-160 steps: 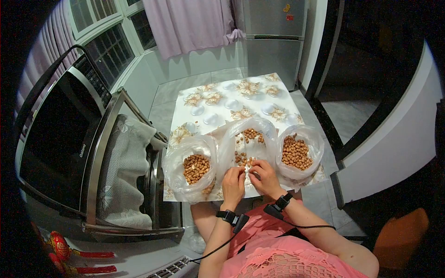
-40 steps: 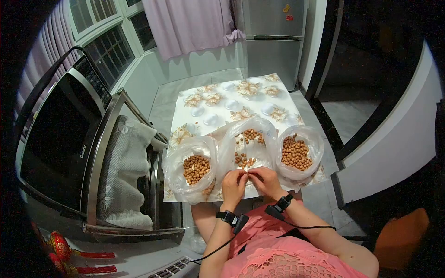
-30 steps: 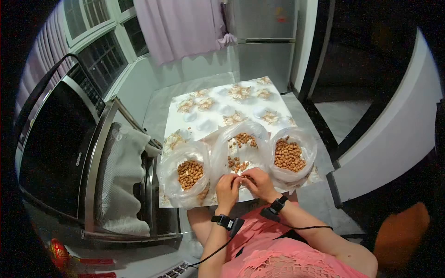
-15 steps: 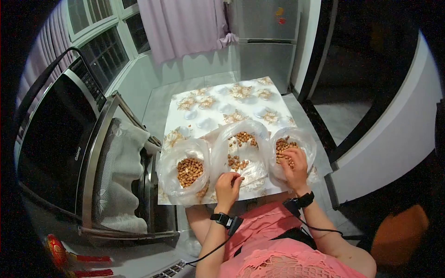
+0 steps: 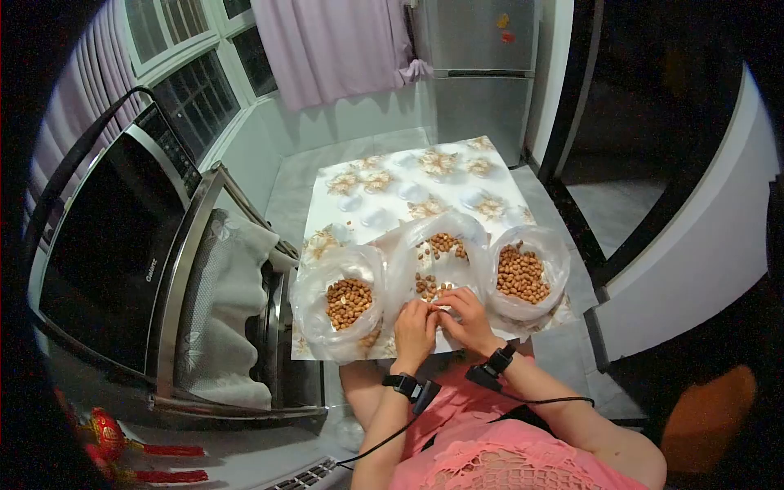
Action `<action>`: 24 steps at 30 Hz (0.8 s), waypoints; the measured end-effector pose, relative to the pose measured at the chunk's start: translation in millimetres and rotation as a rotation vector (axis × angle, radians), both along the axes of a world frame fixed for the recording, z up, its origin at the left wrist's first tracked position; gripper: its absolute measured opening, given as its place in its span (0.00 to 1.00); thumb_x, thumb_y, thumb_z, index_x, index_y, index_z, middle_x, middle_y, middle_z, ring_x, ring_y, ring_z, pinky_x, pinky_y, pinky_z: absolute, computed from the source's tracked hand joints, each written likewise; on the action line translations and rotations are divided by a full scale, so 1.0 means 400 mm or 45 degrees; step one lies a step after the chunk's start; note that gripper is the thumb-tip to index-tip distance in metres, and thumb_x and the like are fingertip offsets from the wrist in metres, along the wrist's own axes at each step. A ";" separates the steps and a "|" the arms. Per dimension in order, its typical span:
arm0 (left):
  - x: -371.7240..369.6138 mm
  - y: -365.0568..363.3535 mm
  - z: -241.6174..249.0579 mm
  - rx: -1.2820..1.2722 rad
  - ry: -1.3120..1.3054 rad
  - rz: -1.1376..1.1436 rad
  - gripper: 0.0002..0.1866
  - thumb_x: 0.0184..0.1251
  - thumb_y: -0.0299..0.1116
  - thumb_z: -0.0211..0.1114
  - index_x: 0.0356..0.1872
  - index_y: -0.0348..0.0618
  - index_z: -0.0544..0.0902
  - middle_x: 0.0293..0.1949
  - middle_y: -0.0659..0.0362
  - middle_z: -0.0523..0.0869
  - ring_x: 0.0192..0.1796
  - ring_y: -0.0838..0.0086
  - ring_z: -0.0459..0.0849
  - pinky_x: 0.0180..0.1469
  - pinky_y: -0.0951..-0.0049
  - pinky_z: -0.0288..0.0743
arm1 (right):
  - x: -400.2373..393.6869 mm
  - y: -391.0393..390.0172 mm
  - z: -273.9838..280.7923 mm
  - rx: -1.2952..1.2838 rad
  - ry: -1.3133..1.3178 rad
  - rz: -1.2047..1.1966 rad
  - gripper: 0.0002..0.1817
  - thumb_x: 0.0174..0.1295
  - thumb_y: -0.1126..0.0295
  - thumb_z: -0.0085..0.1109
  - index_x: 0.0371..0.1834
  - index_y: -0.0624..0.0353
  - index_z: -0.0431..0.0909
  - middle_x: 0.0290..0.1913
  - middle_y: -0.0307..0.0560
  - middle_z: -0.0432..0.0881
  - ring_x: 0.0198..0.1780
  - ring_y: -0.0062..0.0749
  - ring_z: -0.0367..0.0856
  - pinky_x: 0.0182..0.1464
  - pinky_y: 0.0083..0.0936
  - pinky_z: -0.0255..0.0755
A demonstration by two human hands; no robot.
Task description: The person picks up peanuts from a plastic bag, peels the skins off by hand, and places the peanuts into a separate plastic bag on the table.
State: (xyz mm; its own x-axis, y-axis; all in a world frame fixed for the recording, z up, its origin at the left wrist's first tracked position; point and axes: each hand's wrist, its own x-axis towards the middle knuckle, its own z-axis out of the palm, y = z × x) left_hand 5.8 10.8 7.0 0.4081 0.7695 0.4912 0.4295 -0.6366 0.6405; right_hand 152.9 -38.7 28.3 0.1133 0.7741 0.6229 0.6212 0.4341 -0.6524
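My left hand (image 5: 415, 333) and my right hand (image 5: 469, 322) meet at the table's near edge, just in front of the middle plastic bag. Fingertips of both are pinched together around a small brown peanut, mostly hidden by the fingers. The middle bag (image 5: 400, 265) lies open, with loose peanuts (image 5: 445, 245) at its back and a few more near my fingers. On the left, an open bag (image 5: 314, 310) holds a pile of peanuts (image 5: 349, 304). Another open bag (image 5: 558, 265) on the right contains peanuts (image 5: 523, 274) too.
A flower-patterned cloth covers the table (image 5: 392, 192). A microwave (image 5: 106, 261) stands on a metal rack (image 5: 167, 351) at left, with a white lace cloth (image 5: 224, 327) hanging there. Behind are a grey fridge (image 5: 482, 106) and a purple curtain (image 5: 335, 57).
My right hand has left the right bag's peanuts and come left to meet my left hand. The view has shifted slightly, while the bags stay in place.
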 end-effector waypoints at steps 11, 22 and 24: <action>-0.001 0.001 -0.005 -0.088 -0.122 0.001 0.08 0.73 0.31 0.62 0.36 0.37 0.81 0.35 0.48 0.81 0.39 0.49 0.81 0.42 0.53 0.73 | 0.009 0.000 -0.030 -0.027 -0.015 0.051 0.12 0.55 0.74 0.68 0.43 0.59 0.84 0.39 0.50 0.82 0.44 0.49 0.80 0.47 0.40 0.76; -0.003 0.003 -0.004 -0.024 -0.041 0.012 0.09 0.75 0.31 0.62 0.36 0.36 0.82 0.34 0.49 0.81 0.37 0.51 0.81 0.39 0.56 0.73 | 0.010 0.000 -0.041 -0.016 -0.022 0.000 0.09 0.56 0.72 0.69 0.39 0.60 0.83 0.36 0.52 0.83 0.42 0.52 0.81 0.44 0.41 0.77; -0.002 0.003 0.000 -0.008 -0.044 0.004 0.09 0.74 0.31 0.62 0.36 0.36 0.82 0.33 0.49 0.81 0.37 0.52 0.81 0.39 0.57 0.73 | 0.012 0.000 -0.042 -0.019 -0.002 0.004 0.09 0.56 0.72 0.69 0.39 0.60 0.83 0.36 0.52 0.83 0.42 0.51 0.82 0.44 0.41 0.77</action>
